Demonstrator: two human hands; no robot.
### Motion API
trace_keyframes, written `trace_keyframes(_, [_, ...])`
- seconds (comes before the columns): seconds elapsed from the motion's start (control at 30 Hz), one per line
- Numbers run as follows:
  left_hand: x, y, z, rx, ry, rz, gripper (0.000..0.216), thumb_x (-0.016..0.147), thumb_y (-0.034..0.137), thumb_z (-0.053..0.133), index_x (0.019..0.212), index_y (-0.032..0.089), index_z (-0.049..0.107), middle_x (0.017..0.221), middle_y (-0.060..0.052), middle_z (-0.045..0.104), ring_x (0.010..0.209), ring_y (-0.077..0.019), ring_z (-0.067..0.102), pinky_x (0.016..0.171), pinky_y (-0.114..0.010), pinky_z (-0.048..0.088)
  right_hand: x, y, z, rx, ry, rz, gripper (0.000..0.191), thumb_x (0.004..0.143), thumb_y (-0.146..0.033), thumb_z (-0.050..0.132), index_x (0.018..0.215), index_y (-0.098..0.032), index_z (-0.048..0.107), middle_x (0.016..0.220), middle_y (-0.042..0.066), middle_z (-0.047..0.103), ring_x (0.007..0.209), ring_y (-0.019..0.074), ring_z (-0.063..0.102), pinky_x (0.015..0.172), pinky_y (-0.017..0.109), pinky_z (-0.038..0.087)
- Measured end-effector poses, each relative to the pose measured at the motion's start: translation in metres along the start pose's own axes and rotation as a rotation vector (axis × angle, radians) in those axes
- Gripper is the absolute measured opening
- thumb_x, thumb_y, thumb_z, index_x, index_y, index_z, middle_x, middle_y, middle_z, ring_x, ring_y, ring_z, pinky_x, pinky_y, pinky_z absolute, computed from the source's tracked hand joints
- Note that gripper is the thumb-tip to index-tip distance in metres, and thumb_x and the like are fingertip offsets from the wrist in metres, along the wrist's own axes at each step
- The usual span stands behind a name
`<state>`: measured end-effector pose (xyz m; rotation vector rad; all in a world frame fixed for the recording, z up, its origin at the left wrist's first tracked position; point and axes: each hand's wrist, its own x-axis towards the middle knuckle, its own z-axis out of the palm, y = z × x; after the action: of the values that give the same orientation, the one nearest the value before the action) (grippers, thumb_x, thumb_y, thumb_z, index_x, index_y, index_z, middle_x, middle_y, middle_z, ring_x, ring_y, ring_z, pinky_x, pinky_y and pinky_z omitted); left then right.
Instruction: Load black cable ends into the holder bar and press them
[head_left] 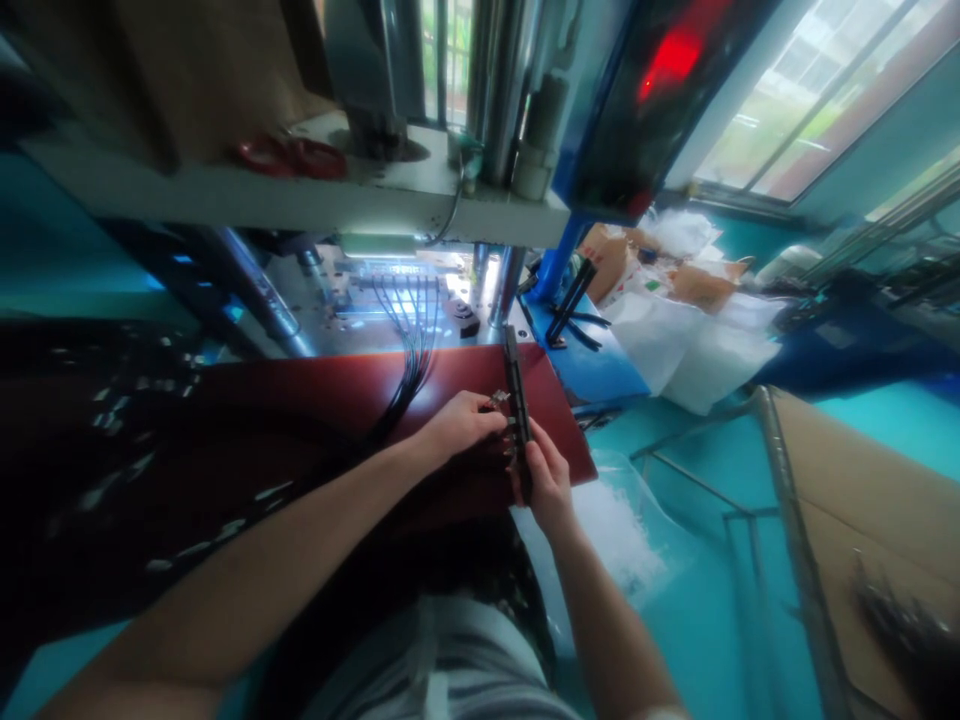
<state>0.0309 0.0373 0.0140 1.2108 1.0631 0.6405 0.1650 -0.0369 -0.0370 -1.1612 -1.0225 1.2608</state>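
A long dark bar-shaped fixture lies lengthwise on the red work surface. My right hand grips its near end, fingers wrapped around it. My left hand pinches a small metallic part against the bar's left side. A bundle of black cables runs from the machine across the red surface toward my left forearm.
A press-like machine with steel columns and a grey plate stands ahead. Black strips lie on a blue ledge. White bags and cardboard sit at right. A clear bag of white pieces hangs below. A cardboard box stands right.
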Motion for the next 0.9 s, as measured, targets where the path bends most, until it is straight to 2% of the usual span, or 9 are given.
trace_keyframes(0.17, [-0.005, 0.001, 0.003, -0.081, 0.013, 0.057, 0.014, 0.061, 0.025, 0.057, 0.055, 0.013, 0.053, 0.050, 0.003, 0.050, 0.046, -0.0078, 0.044, 0.048, -0.021, 0.034, 0.000, -0.005, 0.004, -0.107, 0.007, -0.027, 0.056, 0.084, -0.051, 0.047, 0.131, -0.019, 0.046, 0.047, -0.006, 0.044, 0.034, 0.0077, 0.037, 0.031, 0.020, 0.031])
trace_keyframes(0.33, [-0.002, -0.003, -0.007, 0.025, 0.033, 0.166, 0.026, 0.068, 0.037, 0.060, 0.069, 0.012, 0.061, 0.059, 0.001, 0.056, 0.053, -0.0088, 0.047, 0.051, -0.021, 0.035, 0.001, -0.007, 0.004, -0.071, 0.006, -0.010, 0.055, 0.083, -0.051, 0.048, 0.129, -0.020, 0.048, 0.048, -0.005, 0.047, 0.033, 0.0077, 0.037, 0.030, 0.020, 0.032])
trace_keyframes(0.43, [0.002, 0.000, -0.013, 0.003, 0.118, 0.221, 0.030, 0.074, 0.042, 0.056, 0.076, 0.013, 0.060, 0.053, 0.004, 0.049, 0.045, -0.0057, 0.039, 0.044, -0.019, 0.028, 0.002, -0.005, 0.002, 0.004, 0.029, 0.007, 0.055, 0.083, -0.051, 0.049, 0.129, -0.019, 0.047, 0.049, -0.006, 0.049, 0.032, 0.0066, 0.038, 0.029, 0.018, 0.033])
trace_keyframes(0.53, [0.004, 0.003, -0.016, -0.094, 0.136, 0.159, 0.031, 0.076, 0.045, 0.053, 0.077, 0.014, 0.058, 0.046, 0.007, 0.040, 0.038, -0.0041, 0.030, 0.040, -0.019, 0.019, 0.002, -0.003, 0.000, 0.038, 0.033, 0.011, 0.057, 0.083, -0.050, 0.050, 0.129, -0.018, 0.046, 0.046, -0.008, 0.047, 0.030, 0.0063, 0.037, 0.028, 0.017, 0.031])
trace_keyframes(0.6, [0.005, 0.003, -0.016, -0.078, 0.137, 0.133, 0.030, 0.073, 0.043, 0.057, 0.073, 0.013, 0.058, 0.047, 0.006, 0.040, 0.040, -0.0044, 0.032, 0.041, -0.018, 0.023, 0.002, -0.002, -0.001, 0.046, 0.023, 0.024, 0.059, 0.082, -0.050, 0.051, 0.131, -0.017, 0.045, 0.044, -0.008, 0.047, 0.030, 0.0066, 0.038, 0.027, 0.017, 0.031])
trace_keyframes(0.73, [0.007, 0.003, -0.016, 0.125, 0.134, 0.149, 0.023, 0.065, 0.035, 0.064, 0.067, 0.012, 0.061, 0.057, 0.002, 0.054, 0.052, -0.0084, 0.046, 0.052, -0.021, 0.035, 0.002, -0.003, -0.002, 0.066, 0.005, 0.030, 0.059, 0.082, -0.049, 0.051, 0.131, -0.016, 0.044, 0.043, -0.008, 0.047, 0.029, 0.0061, 0.037, 0.027, 0.016, 0.030])
trace_keyframes(0.9, [0.008, 0.005, -0.014, 0.232, 0.185, 0.197, 0.016, 0.066, 0.029, 0.062, 0.062, 0.013, 0.059, 0.055, 0.002, 0.054, 0.053, -0.0094, 0.047, 0.055, -0.022, 0.035, 0.003, -0.004, -0.004, 0.048, -0.017, 0.062, 0.059, 0.081, -0.050, 0.052, 0.130, -0.017, 0.045, 0.045, -0.008, 0.048, 0.029, 0.0059, 0.037, 0.027, 0.017, 0.030])
